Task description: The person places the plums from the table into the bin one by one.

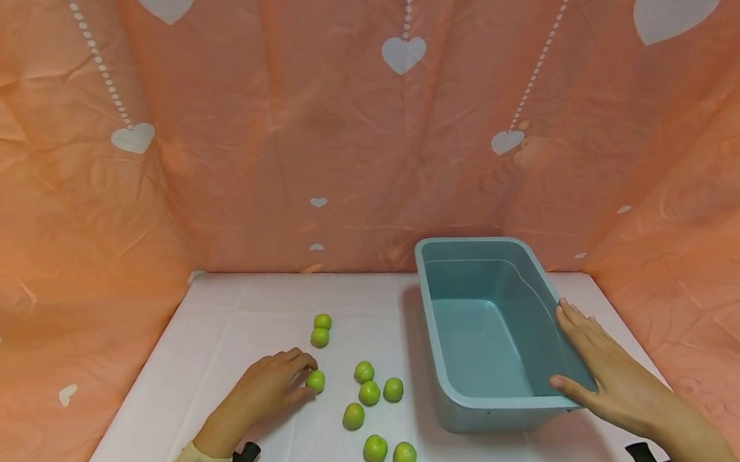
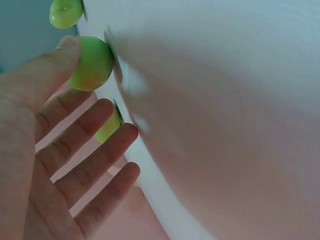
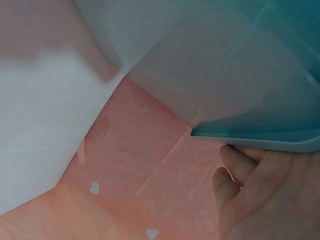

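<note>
Fruit (image 1: pixel 315 381), probably light and firm, suits a side grip: left hand (image 1: pixel 266 389) pinches it, right hand (image 1: pixel 609 372) rests spread on bin (image 1: pixel 476 417) at right.

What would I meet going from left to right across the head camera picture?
The person's bare left hand, the round green fruit at its fingertips, the loose group of six round green fruits, the rectangular blue-grey plastic bin, the right hand.
</note>
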Motion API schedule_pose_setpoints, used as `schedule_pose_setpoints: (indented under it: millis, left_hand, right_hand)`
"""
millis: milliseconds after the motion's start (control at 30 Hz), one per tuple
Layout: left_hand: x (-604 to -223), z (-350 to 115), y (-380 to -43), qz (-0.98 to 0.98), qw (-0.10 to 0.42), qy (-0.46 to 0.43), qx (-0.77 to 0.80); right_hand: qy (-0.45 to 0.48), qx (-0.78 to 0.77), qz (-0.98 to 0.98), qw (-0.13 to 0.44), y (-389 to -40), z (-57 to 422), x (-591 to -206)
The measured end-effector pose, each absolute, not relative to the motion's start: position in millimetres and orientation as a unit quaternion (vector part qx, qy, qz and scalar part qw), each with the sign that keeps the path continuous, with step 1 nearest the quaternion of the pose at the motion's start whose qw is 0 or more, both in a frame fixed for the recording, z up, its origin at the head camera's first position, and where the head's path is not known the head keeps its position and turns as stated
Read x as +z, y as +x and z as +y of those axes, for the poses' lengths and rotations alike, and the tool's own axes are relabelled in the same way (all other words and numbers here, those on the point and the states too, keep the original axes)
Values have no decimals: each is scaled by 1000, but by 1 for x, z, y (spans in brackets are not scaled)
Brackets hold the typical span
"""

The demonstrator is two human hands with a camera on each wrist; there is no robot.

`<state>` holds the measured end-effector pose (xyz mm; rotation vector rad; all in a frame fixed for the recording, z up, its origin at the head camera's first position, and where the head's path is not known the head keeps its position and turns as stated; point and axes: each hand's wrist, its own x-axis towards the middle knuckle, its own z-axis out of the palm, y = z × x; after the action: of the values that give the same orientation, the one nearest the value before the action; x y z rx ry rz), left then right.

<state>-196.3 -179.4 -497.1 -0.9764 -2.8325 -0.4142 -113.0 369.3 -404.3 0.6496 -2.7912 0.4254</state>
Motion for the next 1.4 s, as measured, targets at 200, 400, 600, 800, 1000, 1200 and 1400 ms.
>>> schedule_pose_setpoints:
  millis: [200, 400, 600, 800, 1000, 1200, 1400]
  left_hand:
    - [-495, -179, -197, -935, 57, -317, -147]
    - [-492, -176, -200, -935, 46, -312, -162]
    - [-486, -171, -202, -933, 47, -312, -175]
    - [-478, -166, -205, -928, 53, -318, -185]
    - [-470, -159, -210, -924, 63, -326, -191]
    - [-462, -151, -215, -914, 72, -338, -211]
    - [-452, -140, -219, -910, 78, -343, -221]
  right_hand:
    - [223, 151, -955, 123, -113, 369, -405]
    - [225, 156, -953, 129, -112, 368, -406]
    - [226, 158, -952, 134, -112, 368, -407]
    - [218, 162, -954, 128, -112, 368, -407]
    - [212, 168, -955, 123, -112, 368, -407]
    - [209, 171, -955, 122, -111, 368, -406]
    - [209, 178, -954, 120, -112, 367, -406]
